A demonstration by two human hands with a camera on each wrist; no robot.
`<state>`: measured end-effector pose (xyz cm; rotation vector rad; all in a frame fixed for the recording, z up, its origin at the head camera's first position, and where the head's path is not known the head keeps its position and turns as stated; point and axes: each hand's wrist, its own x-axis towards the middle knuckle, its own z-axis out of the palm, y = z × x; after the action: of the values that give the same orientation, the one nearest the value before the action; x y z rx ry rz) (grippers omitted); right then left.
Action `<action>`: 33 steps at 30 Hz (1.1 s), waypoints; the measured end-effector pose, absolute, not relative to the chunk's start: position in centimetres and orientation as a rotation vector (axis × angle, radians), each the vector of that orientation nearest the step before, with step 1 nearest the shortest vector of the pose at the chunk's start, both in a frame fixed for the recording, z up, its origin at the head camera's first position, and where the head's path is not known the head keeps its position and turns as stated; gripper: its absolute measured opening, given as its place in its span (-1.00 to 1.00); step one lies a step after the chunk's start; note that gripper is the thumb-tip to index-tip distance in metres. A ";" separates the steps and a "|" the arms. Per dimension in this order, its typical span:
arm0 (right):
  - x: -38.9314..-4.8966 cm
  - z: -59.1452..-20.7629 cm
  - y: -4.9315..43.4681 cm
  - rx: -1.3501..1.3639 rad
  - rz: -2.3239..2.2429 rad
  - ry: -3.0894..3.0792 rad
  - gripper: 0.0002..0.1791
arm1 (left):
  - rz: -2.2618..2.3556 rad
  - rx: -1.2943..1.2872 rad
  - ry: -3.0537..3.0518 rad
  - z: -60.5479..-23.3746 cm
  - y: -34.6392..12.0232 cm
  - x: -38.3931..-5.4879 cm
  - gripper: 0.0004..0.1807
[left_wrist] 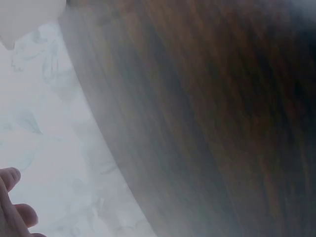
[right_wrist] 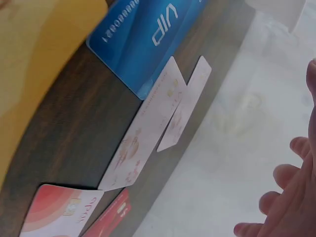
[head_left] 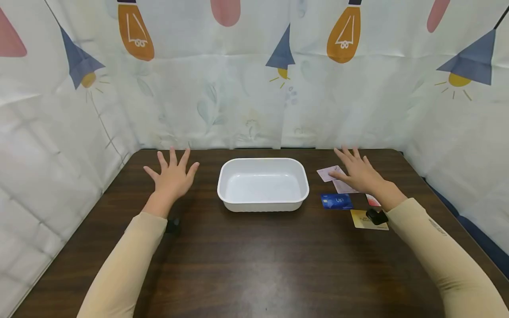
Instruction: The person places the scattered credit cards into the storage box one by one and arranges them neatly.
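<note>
My left hand (head_left: 172, 177) is held out with spread fingers over the table's far left, holding nothing. Over several plastic cards at the right, my right hand (head_left: 361, 176) also has its fingers spread and grips nothing. A blue VIP card (head_left: 336, 201) lies left of its wrist, and a gold card (head_left: 363, 220) lies nearer, partly behind the black wrist camera. Two pale pink cards (right_wrist: 148, 126) lie side by side beyond the blue one. The right wrist view also shows a red-and-white card (right_wrist: 61, 210) and a red card (right_wrist: 109, 216), partly cut off by the frame.
A white rectangular tray (head_left: 263, 206) stands between the hands on the dark wooden table (head_left: 254, 260). Printed white curtains (head_left: 246, 101) hang behind the table's far edge and along both sides.
</note>
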<state>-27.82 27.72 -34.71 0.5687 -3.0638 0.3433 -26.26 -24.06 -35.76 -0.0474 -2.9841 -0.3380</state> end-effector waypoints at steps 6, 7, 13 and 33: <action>-26.8 -34.8 28.0 0.651 0.451 -3.065 -0.06 | -0.346 -0.095 -2.993 -35.6 -22.9 -25.4 -0.22; -26.6 -34.8 28.0 0.664 0.477 -3.066 -0.06 | -0.349 -0.103 -2.995 -35.6 -22.7 -25.2 -0.22; -25.8 -35.2 28.4 0.708 0.601 -3.104 -0.06 | -0.357 -0.163 -3.006 -35.5 -21.6 -24.5 -0.23; -24.3 -35.8 29.3 0.705 0.653 -3.154 -0.22 | -0.347 -0.306 -3.043 -35.6 -19.6 -23.4 -0.26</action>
<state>-24.32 29.26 -35.75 0.7053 -3.1536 0.6534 -23.42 -19.64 -35.63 -0.3058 -3.0433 -0.3465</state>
